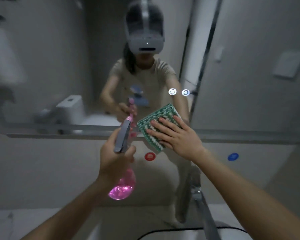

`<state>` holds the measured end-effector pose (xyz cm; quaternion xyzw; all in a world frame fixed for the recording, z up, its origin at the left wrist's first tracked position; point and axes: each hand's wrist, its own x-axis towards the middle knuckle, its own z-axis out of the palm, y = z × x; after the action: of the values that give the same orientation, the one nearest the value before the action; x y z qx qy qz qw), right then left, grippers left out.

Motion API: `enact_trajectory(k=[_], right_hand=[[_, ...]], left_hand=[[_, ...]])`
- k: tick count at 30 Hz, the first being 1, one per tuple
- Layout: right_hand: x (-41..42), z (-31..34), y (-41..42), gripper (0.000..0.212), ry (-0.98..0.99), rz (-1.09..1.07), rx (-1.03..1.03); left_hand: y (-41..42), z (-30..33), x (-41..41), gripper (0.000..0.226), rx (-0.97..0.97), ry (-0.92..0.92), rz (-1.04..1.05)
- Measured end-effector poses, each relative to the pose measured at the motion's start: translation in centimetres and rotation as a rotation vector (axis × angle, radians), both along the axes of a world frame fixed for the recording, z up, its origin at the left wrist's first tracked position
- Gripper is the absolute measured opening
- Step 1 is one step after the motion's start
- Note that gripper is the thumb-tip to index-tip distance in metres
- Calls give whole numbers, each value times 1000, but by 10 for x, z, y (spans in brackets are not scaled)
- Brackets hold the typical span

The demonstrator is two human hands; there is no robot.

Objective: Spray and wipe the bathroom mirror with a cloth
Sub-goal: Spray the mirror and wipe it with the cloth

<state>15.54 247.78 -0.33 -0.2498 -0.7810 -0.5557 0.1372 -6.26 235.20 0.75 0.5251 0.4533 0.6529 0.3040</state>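
Note:
The bathroom mirror fills the upper part of the view and reflects a person in a headset. My left hand grips a pink spray bottle by its neck, its grey trigger head pointing up toward the glass. My right hand lies flat with straight fingers on a folded green-and-white cloth. It presses the cloth against the mirror's lower edge, just right of the bottle.
A grey ledge runs under the mirror. Below stand a chrome faucet and the white sink rim. A red dot and a blue dot mark the wall. A toilet shows in the reflection.

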Motion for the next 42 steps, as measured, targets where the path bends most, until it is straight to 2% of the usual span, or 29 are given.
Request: enact_trajectory(k=[6, 13, 16, 22, 25, 30, 32, 38, 40, 42], right_hand=[[111, -3, 15, 48, 77, 56, 19], [230, 2, 16, 49, 153, 45, 15], [264, 8, 15, 49, 228, 45, 39], [305, 33, 13, 50, 249, -45, 39], [292, 48, 13, 50, 323, -75, 41], [216, 86, 12, 59, 674, -84, -10], [179, 108, 12, 61, 747, -65, -9], [66, 188, 10, 56, 622, 26, 27], [32, 200, 12, 57, 589, 23, 53], [2, 204, 13, 56, 558, 27, 70]], left_hand=[[3, 5, 111, 49, -6, 85, 81], [12, 19, 216, 36, -33, 104, 54], [19, 26, 248, 36, -25, 93, 23], [27, 40, 277, 34, 8, 55, -29], [24, 52, 269, 29, 22, 46, -31], [11, 74, 230, 26, 86, 72, 50], [5, 86, 210, 29, 123, 75, 81], [4, 124, 142, 41, 210, 15, 205], [8, 129, 119, 41, 215, 27, 244], [9, 132, 102, 52, 237, 31, 240]])
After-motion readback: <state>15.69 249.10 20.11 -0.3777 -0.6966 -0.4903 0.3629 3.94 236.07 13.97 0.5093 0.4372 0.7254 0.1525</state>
